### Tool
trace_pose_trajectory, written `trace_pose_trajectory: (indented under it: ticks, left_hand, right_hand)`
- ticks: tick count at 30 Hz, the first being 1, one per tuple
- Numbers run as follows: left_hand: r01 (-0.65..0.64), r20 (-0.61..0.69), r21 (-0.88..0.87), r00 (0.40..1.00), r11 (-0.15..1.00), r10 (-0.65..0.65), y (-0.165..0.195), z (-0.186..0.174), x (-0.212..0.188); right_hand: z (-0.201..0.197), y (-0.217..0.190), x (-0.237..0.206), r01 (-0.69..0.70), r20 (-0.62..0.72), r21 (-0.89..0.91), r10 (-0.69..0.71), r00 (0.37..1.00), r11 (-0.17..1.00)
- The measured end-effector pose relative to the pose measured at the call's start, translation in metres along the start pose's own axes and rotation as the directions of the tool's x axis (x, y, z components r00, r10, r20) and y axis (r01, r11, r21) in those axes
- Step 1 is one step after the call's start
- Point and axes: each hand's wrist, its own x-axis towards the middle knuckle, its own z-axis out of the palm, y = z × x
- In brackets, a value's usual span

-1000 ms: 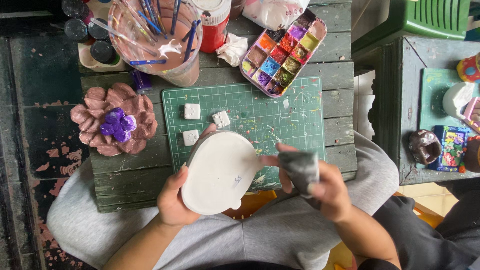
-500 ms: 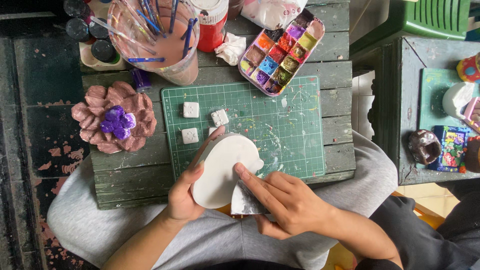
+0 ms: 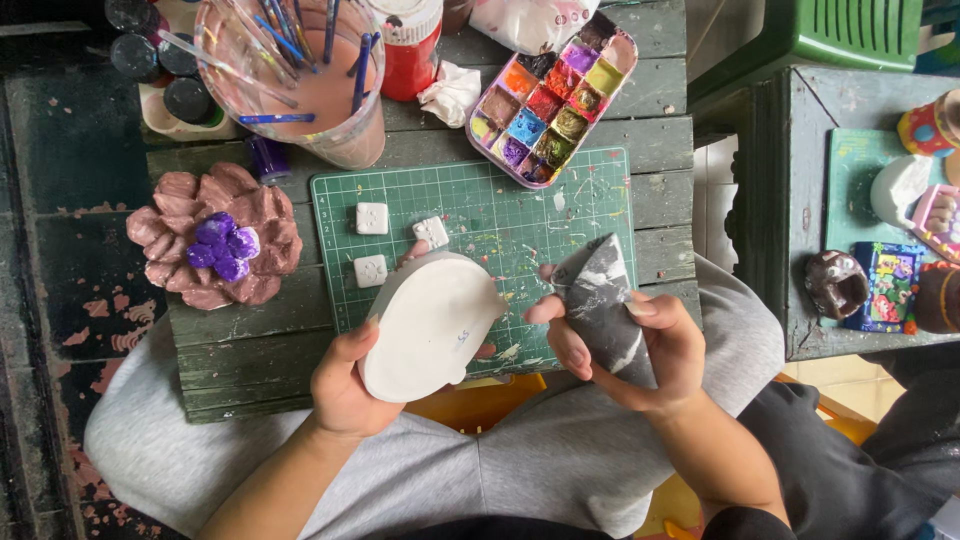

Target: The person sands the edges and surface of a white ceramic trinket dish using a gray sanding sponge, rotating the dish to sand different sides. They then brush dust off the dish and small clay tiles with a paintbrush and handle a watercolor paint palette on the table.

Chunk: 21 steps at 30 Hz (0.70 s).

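Head camera looks straight down, close over the table point(image 3: 250, 350)

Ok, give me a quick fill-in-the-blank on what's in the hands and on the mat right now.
1. The left hand holds a white oval piece over the ____ cutting mat.
2. The right hand grips a dark grey ____.
3. ____ small white squares lie on the mat.
4. The flower left of the mat has a ____ centre.

Missing words: green; cloth; three; purple.
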Motion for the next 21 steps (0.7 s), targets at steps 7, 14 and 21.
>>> trace_pose_trajectory:
  ticks: [7,14,21]
  left_hand:
    - [-0.246,0.143,0.699,0.968,0.671,0.205,0.001,0.001,-0.008]
    - [-0.507,0.622,0.775,0.715,-0.376,0.318,0.004,-0.007,0.003]
    - [-0.515,0.638,0.749,0.730,-0.416,0.246,0.004,-0.014,0.001]
  right_hand:
    - [0.006,-0.002,0.004,0.196,-0.042,-0.499,-0.249,0.968,0.844]
    - [0.013,-0.001,0.017,0.203,-0.118,-0.522,-0.306,0.945,0.829]
    - [0.014,-0.003,0.010,0.257,-0.022,-0.643,-0.353,0.935,0.721]
